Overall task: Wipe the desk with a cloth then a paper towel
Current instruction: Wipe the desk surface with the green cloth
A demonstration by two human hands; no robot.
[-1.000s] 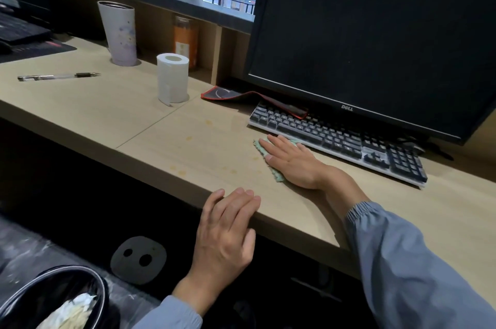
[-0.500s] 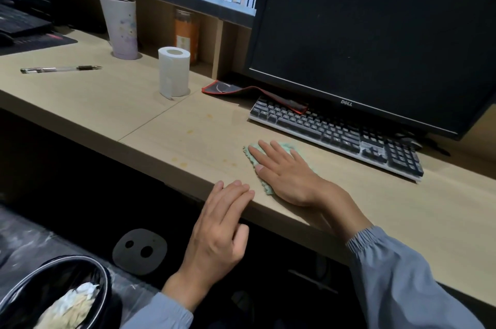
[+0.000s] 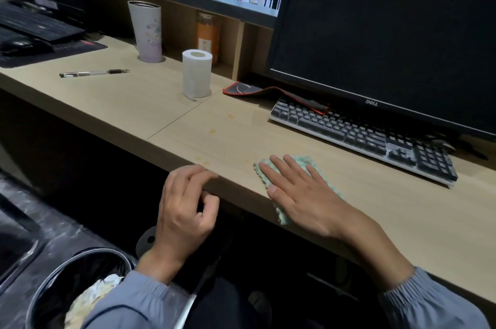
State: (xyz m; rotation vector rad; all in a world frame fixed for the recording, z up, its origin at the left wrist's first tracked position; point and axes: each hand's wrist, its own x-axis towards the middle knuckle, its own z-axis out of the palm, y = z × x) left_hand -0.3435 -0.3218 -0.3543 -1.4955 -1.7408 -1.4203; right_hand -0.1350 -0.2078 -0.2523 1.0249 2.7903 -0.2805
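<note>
I'm pressing my right hand (image 3: 303, 194) flat, fingers straight, on the pale-green nubby cloth (image 3: 302, 160) near the light wooden desk's (image 3: 402, 221) front edge, spreading wiping pressure; my left hand (image 3: 185, 207), loosely curled and empty, is bracing there.

The right hand (image 3: 303, 194) lies flat, palm down, right of the frame's centre, with fingers straight, slightly spread and pointing to the upper left. The left hand (image 3: 185, 205), at lower centre, shows its back, fingers loosely curled and holding nothing. The right arm (image 3: 381, 256) enters from the lower right, and the left arm (image 3: 155, 261) enters from the bottom edge.
</note>
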